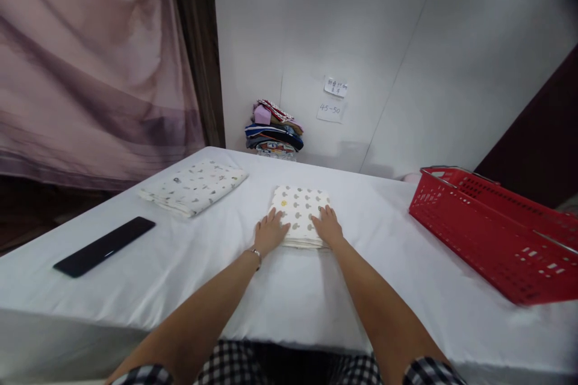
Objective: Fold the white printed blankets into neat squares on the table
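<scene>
A folded white cloth (300,216) with grey tree-like prints and a small yellow mark lies flat in front of me on the white-covered table (289,301). On its left edge rests my left hand (271,231), fingers spread and a bracelet at the wrist. My right hand (327,226) lies on the opposite edge, its fingers stretched out too. Both palms face down, and neither hand grips the cloth. Several layers show along its near fold. Farther left lies a second folded white cloth (198,185) with small scattered prints, apart from my hands.
A long black flat object (106,246) lies at the table's left. The red plastic basket (487,240) stands at the right. Beyond the far edge is a stack of folded fabrics (274,132) by the wall, near paper labels (330,112). A pink curtain (90,60) hangs left.
</scene>
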The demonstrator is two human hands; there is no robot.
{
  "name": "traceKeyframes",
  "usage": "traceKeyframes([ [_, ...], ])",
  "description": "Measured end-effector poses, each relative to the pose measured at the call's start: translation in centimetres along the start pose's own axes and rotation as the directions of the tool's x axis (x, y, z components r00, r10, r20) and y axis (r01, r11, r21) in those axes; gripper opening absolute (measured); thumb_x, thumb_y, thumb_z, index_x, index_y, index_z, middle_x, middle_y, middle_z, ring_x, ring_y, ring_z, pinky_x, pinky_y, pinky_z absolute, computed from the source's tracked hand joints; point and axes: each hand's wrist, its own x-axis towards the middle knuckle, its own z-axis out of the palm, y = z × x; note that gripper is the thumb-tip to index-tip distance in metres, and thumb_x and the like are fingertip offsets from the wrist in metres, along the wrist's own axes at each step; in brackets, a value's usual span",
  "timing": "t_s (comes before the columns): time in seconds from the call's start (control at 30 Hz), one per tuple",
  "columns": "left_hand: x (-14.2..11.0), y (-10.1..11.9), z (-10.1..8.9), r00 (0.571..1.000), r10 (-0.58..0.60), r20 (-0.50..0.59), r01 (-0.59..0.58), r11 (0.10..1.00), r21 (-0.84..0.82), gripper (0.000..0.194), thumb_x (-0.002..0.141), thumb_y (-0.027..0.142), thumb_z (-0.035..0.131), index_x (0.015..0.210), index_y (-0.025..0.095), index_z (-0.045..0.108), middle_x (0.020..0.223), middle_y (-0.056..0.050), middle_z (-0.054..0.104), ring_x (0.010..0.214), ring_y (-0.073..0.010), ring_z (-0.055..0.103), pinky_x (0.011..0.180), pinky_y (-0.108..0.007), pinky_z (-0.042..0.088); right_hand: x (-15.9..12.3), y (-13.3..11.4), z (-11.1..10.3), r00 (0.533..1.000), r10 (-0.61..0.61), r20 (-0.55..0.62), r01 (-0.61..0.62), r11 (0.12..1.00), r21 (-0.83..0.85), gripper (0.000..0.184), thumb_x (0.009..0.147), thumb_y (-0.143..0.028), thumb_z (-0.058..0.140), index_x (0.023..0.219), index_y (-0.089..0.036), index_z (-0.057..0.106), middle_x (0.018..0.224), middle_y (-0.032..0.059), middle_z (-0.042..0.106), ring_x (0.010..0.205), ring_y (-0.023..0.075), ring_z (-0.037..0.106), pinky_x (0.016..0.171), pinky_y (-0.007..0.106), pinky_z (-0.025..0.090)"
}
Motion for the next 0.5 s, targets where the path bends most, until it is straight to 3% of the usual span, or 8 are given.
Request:
traceKeyframes([
  [0.07,1.3,0.5,-1.1,0.993,-0.058,0.105,0.062,0.998,-0.031,0.061,0.082,0.053,0.042,0.137,0.028,0.037,0.151,-0.003,0.021,0.132,-0.0301,0.030,0.105,-0.047,0.027,0.0,0.1,0.2,1.000,-0.007,-0.026,0.008,1.000,0.021,0.063,0.090,-0.049,0.027,0.143,-0.014,0.026,0.152,0.0088,0.014,0.139,0.0270,0.010,0.110,0.037,0.018],
  [0.17,3.3,1.4,-2.0,0.998,-0.058,0.034,0.058,0.998,-0.015,0.067,0.083,0.060,0.033,0.140,0.024,0.031,0.152,-0.006,0.017,0.138,-0.0315,0.017,0.107,-0.052,0.021,0.1,0.3,0.5,0.998,-0.017,-0.054,0.019,0.999,0.030,0.062,0.090,-0.048,0.029,0.142,-0.014,0.027,0.152,0.0090,0.015,0.139,0.0281,0.011,0.109,0.038,0.020],
  [0.27,4.4,1.5,-1.2,0.999,0.030,-0.031,-0.028,0.998,0.049,0.067,0.085,0.060,0.028,0.141,0.024,0.029,0.153,-0.005,0.014,0.140,-0.0281,0.010,0.109,-0.051,0.014,0.2,0.7,0.9,0.997,-0.028,-0.073,0.032,0.998,0.056,0.061,0.090,-0.049,0.031,0.142,-0.017,0.030,0.151,0.0083,0.018,0.138,0.0281,0.013,0.109,0.039,0.021],
  [0.37,4.3,0.9,0.2,1.000,0.024,0.013,-0.025,0.998,0.053,0.065,0.085,0.059,0.029,0.139,0.024,0.031,0.153,-0.004,0.014,0.139,-0.0274,0.014,0.108,-0.051,0.019,0.2,0.9,1.2,0.991,-0.060,-0.117,0.072,0.992,0.103,0.056,0.090,-0.048,0.035,0.140,-0.023,0.032,0.150,0.0060,0.022,0.138,0.0271,0.015,0.108,0.041,0.022],
  [0.5,4.0,0.2,0.9,1.000,0.030,0.001,-0.030,0.999,0.036,0.062,0.085,0.058,0.029,0.137,0.025,0.034,0.153,-0.003,0.016,0.138,-0.0269,0.017,0.107,-0.049,0.022,0.6,1.0,1.1,0.993,-0.049,-0.103,0.072,0.970,0.233,0.057,0.087,-0.045,0.043,0.138,-0.020,0.037,0.151,0.0074,0.021,0.139,0.0277,0.011,0.110,0.042,0.019],
])
